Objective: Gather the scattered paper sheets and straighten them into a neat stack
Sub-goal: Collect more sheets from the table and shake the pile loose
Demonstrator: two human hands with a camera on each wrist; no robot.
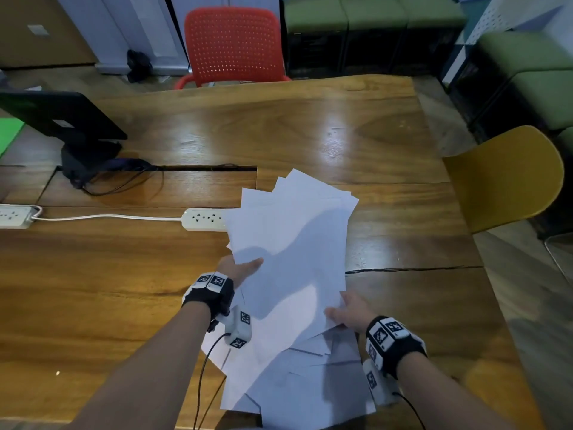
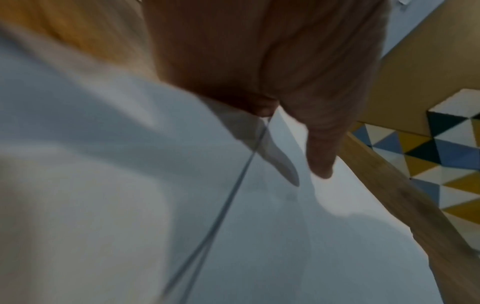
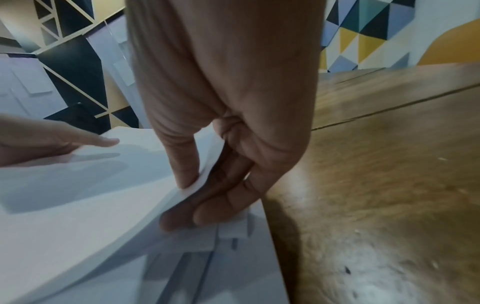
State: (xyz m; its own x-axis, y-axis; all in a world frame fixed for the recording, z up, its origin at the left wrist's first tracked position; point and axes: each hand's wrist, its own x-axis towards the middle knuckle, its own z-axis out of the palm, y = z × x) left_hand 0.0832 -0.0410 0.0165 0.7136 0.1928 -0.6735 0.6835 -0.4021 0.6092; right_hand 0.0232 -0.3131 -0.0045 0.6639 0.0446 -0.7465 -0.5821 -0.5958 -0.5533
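Note:
A fanned bundle of white paper sheets [image 1: 294, 243] is lifted off the wooden table [image 1: 310, 128], its far end spread out. My left hand [image 1: 248, 265] holds its left edge, thumb on top and fingers underneath. My right hand [image 1: 338, 312] pinches the near right corner. The right wrist view shows that thumb [image 3: 183, 164] pressing the bundle [image 3: 78, 205] against fingers [image 3: 221, 207] below it. In the blurred left wrist view a thumb [image 2: 320, 156] lies on the paper [image 2: 272, 236]. More loose sheets [image 1: 297, 386] lie overlapping on the table under both wrists, by the front edge.
A white power strip [image 1: 203, 219] lies just left of the bundle, its cord running to a second strip [image 1: 14, 216]. A black monitor [image 1: 62, 119] stands at the far left by a cable slot [image 1: 201, 168]. A red chair [image 1: 232, 45] and a yellow chair [image 1: 508, 178] flank the table.

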